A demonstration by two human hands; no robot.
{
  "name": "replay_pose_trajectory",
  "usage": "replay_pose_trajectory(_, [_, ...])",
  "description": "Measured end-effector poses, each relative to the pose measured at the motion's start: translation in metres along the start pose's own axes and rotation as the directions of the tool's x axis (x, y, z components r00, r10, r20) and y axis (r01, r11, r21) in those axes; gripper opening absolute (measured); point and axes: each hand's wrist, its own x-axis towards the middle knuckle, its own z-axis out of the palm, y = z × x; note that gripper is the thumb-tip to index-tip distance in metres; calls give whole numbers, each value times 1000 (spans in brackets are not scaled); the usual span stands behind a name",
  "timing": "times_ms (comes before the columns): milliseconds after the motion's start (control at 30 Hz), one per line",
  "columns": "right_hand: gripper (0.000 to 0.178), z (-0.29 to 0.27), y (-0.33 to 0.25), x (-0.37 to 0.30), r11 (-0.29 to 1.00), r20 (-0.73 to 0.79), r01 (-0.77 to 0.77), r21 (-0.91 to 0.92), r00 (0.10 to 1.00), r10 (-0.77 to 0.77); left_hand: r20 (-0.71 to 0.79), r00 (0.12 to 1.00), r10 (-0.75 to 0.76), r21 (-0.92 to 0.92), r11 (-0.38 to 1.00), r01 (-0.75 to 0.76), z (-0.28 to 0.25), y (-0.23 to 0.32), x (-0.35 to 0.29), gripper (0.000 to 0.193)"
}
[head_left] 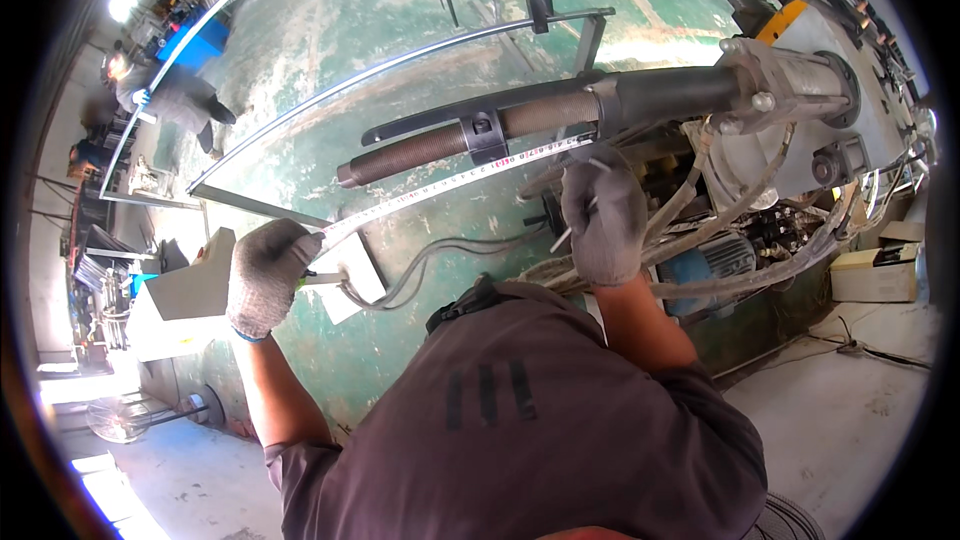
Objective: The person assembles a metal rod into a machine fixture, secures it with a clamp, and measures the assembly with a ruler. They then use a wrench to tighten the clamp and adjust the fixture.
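Note:
My left hand [268,275], in a grey knit glove, is closed around one end of a steel tape measure [440,186]. The pale tape blade stretches to the right, slightly upward, alongside a brown ribbed shaft [410,155]. A black collar [487,135] sits around that shaft. My right hand [607,220], also gloved, is closed near the tape's other end, beside the machine's black sleeve [670,100]. A thin pale stick [562,239] pokes out of its fingers; its kind is unclear. The palm hides most of the stick.
Hoses [690,185] and a blue motor [710,260] lie right of my right hand. A long metal rail [390,65] runs beyond the shaft. A grey box-shaped housing [190,285] stands left of my left hand. Another person [180,95] is at the far left.

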Motion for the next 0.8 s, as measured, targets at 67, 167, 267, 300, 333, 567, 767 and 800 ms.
replay_pose_trajectory(67, [40, -4, 5, -16, 995, -85, -93, 31, 992, 96, 36, 999, 5, -7, 1000, -5, -2, -5, 0, 25])
replay_pose_trajectory(167, [36, -11, 15, -17, 950, -131, -308, -44, 945, 300, 57, 998, 26, -40, 999, -24, -4, -17, -1, 27])
replay_pose_trajectory(267, [28, -7, 24, -3, 929, -34, -363, -65, 932, 362, 65, 995, 77, -50, 996, -74, -5, -18, -2, 27])
replay_pose_trajectory(300, [28, -4, 29, 2, 940, 20, -330, -83, 943, 333, 68, 993, 100, -47, 994, -97, -6, -16, -1, 27])
replay_pose_trajectory(333, [30, 0, 32, 8, 950, 76, -295, -100, 950, 303, 73, 992, 98, -42, 995, -96, -7, -16, 0, 27])
replay_pose_trajectory(567, [48, 22, 30, 42, 990, 311, -80, -120, 944, 114, 81, 994, 67, -34, 997, -64, -8, -7, -3, 19])
replay_pose_trajectory(767, [39, 19, 34, 50, 989, 348, -141, -42, 926, 147, 91, 994, 53, -55, 997, -48, -6, -6, -4, 15])
replay_pose_trajectory(800, [36, 25, 30, 49, 992, 334, -95, -79, 935, 116, 95, 994, 55, -67, 997, -49, -5, -7, -4, 15])
